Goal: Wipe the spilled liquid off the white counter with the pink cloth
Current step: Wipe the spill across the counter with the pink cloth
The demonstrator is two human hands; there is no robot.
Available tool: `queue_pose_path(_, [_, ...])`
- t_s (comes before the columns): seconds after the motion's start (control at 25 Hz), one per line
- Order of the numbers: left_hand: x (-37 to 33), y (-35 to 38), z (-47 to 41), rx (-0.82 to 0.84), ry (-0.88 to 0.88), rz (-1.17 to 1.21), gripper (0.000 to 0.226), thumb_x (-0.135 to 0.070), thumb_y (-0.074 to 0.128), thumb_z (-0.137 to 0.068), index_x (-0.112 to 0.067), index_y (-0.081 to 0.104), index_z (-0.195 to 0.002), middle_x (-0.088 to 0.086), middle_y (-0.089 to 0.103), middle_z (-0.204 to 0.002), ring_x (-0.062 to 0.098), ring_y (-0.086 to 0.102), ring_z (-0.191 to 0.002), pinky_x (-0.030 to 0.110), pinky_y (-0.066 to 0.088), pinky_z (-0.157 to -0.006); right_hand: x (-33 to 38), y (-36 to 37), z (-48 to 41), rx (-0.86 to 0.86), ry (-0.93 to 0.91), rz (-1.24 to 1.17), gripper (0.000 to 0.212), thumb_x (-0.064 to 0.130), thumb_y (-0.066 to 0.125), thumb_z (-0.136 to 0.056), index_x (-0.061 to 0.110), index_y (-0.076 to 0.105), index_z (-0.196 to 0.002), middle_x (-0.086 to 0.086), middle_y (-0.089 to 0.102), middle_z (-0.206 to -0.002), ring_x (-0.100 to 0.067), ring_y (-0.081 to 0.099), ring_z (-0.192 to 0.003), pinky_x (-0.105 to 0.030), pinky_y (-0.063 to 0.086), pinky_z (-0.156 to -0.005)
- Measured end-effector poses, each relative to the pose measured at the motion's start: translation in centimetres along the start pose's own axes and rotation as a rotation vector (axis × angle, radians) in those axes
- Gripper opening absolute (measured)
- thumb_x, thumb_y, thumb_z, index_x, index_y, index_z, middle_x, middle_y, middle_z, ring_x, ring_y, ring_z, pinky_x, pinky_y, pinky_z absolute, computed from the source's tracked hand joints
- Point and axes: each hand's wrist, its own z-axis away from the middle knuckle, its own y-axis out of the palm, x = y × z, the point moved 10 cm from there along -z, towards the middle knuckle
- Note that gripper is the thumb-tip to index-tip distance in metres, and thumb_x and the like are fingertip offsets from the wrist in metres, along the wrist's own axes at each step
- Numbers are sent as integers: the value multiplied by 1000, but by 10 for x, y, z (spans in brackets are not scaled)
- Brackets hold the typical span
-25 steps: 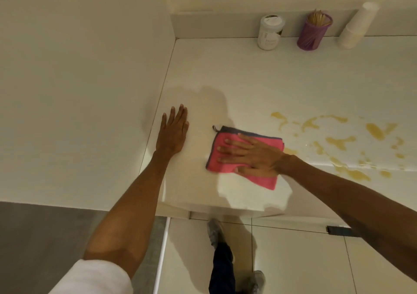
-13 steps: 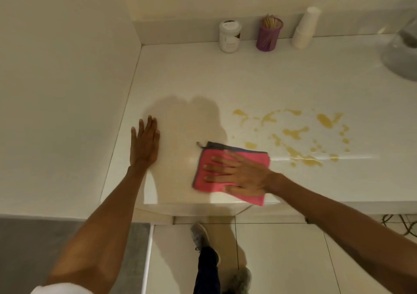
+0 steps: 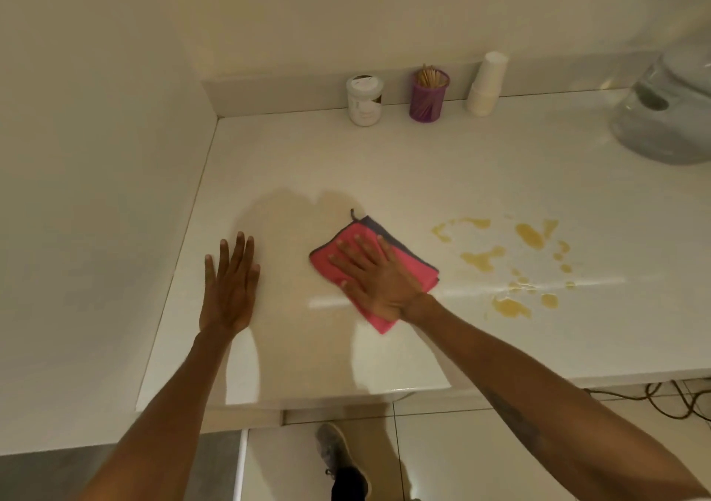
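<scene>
A folded pink cloth (image 3: 413,267) with a grey edge lies flat on the white counter (image 3: 423,162). My right hand (image 3: 371,273) presses down on it with fingers spread, covering most of its middle. Yellow-brown spilled liquid (image 3: 508,266) sits in several blotches and drops to the right of the cloth, apart from it. My left hand (image 3: 230,287) rests palm down on the bare counter, left of the cloth, with fingers extended and nothing in it.
Along the back wall stand a white jar (image 3: 364,100), a purple holder of wooden sticks (image 3: 428,94) and a stack of white cups (image 3: 486,85). A clear glass vessel (image 3: 665,115) sits far right. A wall borders the counter's left side; cables (image 3: 654,396) hang below the front edge.
The cloth under my right hand has slid away from the front edge toward the counter's middle and turned. Spill patches near its right side are gone. My left hand stays planted.
</scene>
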Motion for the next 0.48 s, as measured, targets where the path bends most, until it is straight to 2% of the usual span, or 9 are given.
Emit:
queue_pose_path(0.08, [0,4,1,45,11,43,63,-50,-4,-98,-27,-7,-156,-5,-5,-166,17,-14,-152,45,-6,-124,11,8,31,44,-122,56,56,53,11,-106,35,16,-159,1,17,-168,-26,-1,-157,-58,-3,-125])
queue_pose_path(0.2, [3,7,0,79,-12,35,66,-54,-8,-94,-29,-11,-155,-7,-10,-165,18,-17,-151,45,-8,-124,-18,13,79,100,-183,27,57,55,5,-105,40,7,-159,6,0,-169,-19,-17,-155,-53,-11,-124])
queue_pose_path(0.28, [4,9,-1,86,-24,-14,66,-54,-10,-93,-29,-14,-154,-8,-15,-164,19,-19,-150,45,-8,-124,-62,8,84,81,-56,11,58,55,1,-103,40,2,-159,8,-6,-169,-18,-20,-154,-50,-10,-124])
queue_pose_path(0.36, [4,10,-2,81,-27,-12,64,-52,-8,-95,-30,-14,-155,-9,-16,-164,18,-19,-151,44,-8,-124,-103,0,63,44,154,10,60,54,-3,-102,37,-4,-159,5,-8,-169,-22,-20,-154,-50,-10,-125])
queue_pose_path(0.48, [5,10,-2,70,-18,7,61,-49,-3,-98,-30,-9,-156,-10,-12,-165,17,-15,-152,43,-7,-124,-117,-8,5,-11,364,-48,59,51,2,-104,33,-5,-159,-2,-7,-170,-29,-14,-155,-51,-13,-124])
